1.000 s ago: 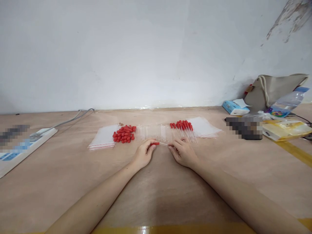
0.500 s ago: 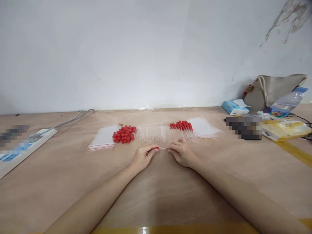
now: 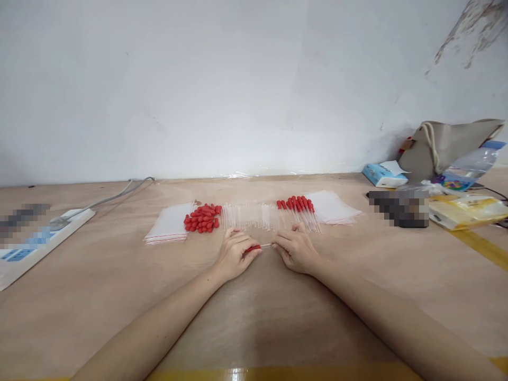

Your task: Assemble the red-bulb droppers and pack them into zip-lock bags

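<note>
My left hand (image 3: 233, 257) pinches a red rubber dropper bulb (image 3: 253, 248) between thumb and fingers. From the bulb's open end a thin clear dropper tube (image 3: 266, 245) runs across to my right hand (image 3: 298, 252), whose fingertips are closed on its other end. Behind the hands lie a pile of loose red bulbs (image 3: 201, 218) and a row of clear tubes (image 3: 248, 216). Several droppers with red bulbs on their tubes (image 3: 300, 205) lie side by side beyond my right hand.
Stacks of clear zip bags lie at left (image 3: 166, 224) and right (image 3: 333, 207). A power strip (image 3: 59, 238) is far left. Toward the right are a tissue pack (image 3: 381, 175), a blurred dark object (image 3: 397, 208), a yellow packet (image 3: 468, 209), a bottle (image 3: 472, 165) and a grey bag (image 3: 448, 145).
The bulb and tube have shifted slightly toward me and tilted a little. More of the red bulb shows between my left fingers, and those fingers have changed position. My right hand is nearly still.
</note>
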A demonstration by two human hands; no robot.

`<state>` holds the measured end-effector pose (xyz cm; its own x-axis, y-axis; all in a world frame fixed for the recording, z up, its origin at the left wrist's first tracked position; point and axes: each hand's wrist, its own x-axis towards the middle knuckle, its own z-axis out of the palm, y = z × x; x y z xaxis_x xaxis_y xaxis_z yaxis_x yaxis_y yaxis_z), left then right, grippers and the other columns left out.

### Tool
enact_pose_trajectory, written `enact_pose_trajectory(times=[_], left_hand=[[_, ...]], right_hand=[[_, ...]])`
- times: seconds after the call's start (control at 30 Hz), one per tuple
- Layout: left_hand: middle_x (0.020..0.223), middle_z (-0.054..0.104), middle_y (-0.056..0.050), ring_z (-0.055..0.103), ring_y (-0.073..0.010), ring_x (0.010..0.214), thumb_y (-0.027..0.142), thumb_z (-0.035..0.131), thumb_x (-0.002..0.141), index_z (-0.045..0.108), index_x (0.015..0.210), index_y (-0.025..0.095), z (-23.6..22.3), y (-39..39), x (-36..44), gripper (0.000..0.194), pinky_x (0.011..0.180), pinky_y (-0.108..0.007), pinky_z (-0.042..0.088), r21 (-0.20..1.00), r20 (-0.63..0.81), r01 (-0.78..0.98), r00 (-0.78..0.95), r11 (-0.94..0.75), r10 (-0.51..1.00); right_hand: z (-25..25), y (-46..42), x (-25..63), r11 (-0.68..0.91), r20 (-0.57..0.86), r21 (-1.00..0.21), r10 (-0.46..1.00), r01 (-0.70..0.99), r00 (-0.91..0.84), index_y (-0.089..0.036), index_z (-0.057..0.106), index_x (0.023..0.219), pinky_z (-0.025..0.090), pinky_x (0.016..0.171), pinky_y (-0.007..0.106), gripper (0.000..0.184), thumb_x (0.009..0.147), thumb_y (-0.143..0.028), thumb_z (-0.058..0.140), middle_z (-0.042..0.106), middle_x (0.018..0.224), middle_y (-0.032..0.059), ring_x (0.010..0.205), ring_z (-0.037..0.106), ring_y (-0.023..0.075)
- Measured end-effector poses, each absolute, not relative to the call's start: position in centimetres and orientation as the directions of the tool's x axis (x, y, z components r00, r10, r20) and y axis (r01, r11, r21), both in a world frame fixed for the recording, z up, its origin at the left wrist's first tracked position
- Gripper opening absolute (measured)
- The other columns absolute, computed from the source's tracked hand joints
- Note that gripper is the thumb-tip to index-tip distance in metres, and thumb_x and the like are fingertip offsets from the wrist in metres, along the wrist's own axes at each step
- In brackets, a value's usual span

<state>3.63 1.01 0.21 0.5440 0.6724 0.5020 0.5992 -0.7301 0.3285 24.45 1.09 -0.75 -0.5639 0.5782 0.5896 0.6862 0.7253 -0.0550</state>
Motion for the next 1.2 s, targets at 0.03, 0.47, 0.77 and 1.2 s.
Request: enact_pose_trajectory(times=[0.03,0.47,0.77,1.2], left_hand=[[0.068,0.063,-0.001,0.055,-0.0152,0.067,0.032,0.049,0.082,0.063,0.079,0.022,0.2,1.0,3.6,0.018,0.089,-0.037,0.027,0.323,0.502,0.599,0.548,-0.733,0.669],[0.072,0.064,0.000,0.056,-0.0134,0.070,0.031,0.047,0.085,0.062,0.081,0.019,0.1,1.7,3.2,0.020,0.090,-0.036,0.025,0.187,0.505,0.603,0.619,-0.776,0.602],[0.082,0.060,-0.001,0.053,-0.0159,0.075,0.034,0.053,0.081,0.047,0.118,0.023,-0.2,2.6,1.9,0.039,0.082,-0.035,0.034,0.230,0.526,0.717,0.477,-0.658,0.704],[0.081,0.052,-0.002,0.050,-0.0150,0.070,0.025,0.049,0.080,0.036,0.122,0.018,-0.7,2.7,2.0,0.044,0.068,-0.029,0.043,0.409,0.407,0.700,0.434,-0.585,0.804]], right_hand=[[-0.8,1.1,24.4,0.728,0.583,-0.053,0.578,0.683,-0.571,-0.018,0.059,0.077,0.021,0.069,0.031,0.024,0.086,-0.020,0.037,0.057,0.066,0.0008,0.060,0.044,0.0108],[-1.0,1.4,23.5,0.729,0.509,-0.008,0.593,0.685,-0.624,-0.015,0.057,0.073,0.020,0.068,0.031,0.026,0.087,-0.020,0.036,0.058,0.067,0.0024,0.058,0.042,0.0107],[0.8,1.7,24.8,0.608,0.460,0.039,0.693,0.793,-0.554,-0.019,0.062,0.081,0.021,0.075,0.033,0.020,0.081,-0.016,0.043,0.062,0.079,0.0050,0.077,0.050,0.0167],[0.8,7.2,25.4,-0.072,0.399,-0.282,0.898,0.957,0.185,-0.019,0.059,0.080,0.019,0.071,0.035,0.023,0.078,-0.030,0.038,0.063,0.066,0.0049,0.065,0.054,0.0191]])
